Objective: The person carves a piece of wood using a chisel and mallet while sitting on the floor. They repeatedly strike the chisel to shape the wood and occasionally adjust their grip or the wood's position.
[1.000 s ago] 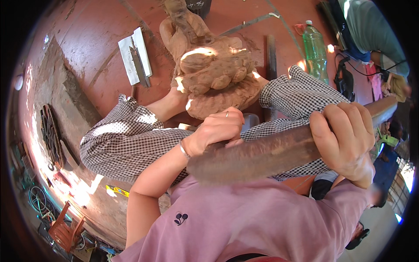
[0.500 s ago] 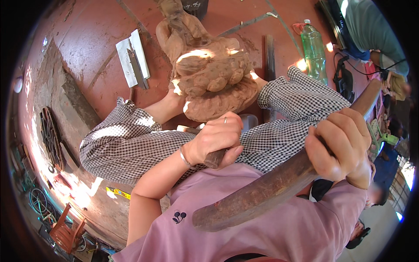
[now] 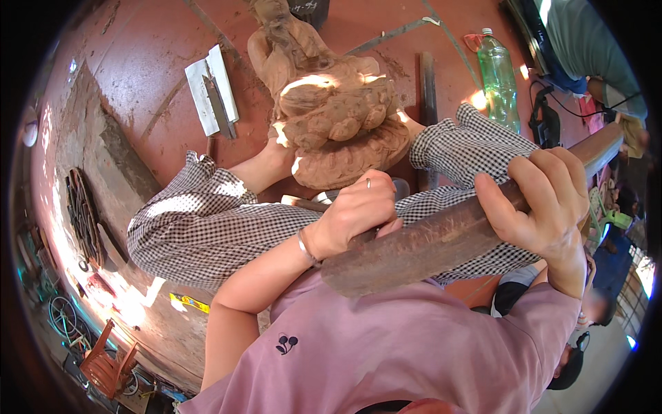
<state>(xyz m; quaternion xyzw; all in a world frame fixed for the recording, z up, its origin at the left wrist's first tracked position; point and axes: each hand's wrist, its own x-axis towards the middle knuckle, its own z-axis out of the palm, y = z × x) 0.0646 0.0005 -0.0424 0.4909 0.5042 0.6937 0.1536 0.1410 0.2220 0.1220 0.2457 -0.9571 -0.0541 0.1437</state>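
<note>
A carved wooden figure [image 3: 324, 110], seated on a ridged, petal-like base, rests between my feet. My left hand [image 3: 355, 212] is closed round a short wooden-handled tool, probably a chisel, just in front of the base. Its working end is hidden behind my fingers. My right hand [image 3: 541, 203] grips a long dark wooden club [image 3: 414, 252] near its upper right part. The club's thick end lies across the view beside my left hand, covering part of the tool's handle; I cannot tell whether they touch.
Flat metal tools [image 3: 219, 110] lie on white paper at the left. A dark bar [image 3: 427, 90] and a green plastic bottle [image 3: 499, 86] are at the right. A tool roll [image 3: 81, 214] sits far left, and a person's leg [image 3: 586, 38] shows at upper right.
The club has swung up and forward, from in front of my shirt to beside my left hand. My left hand has shifted slightly right and forward. The carving looks unmoved.
</note>
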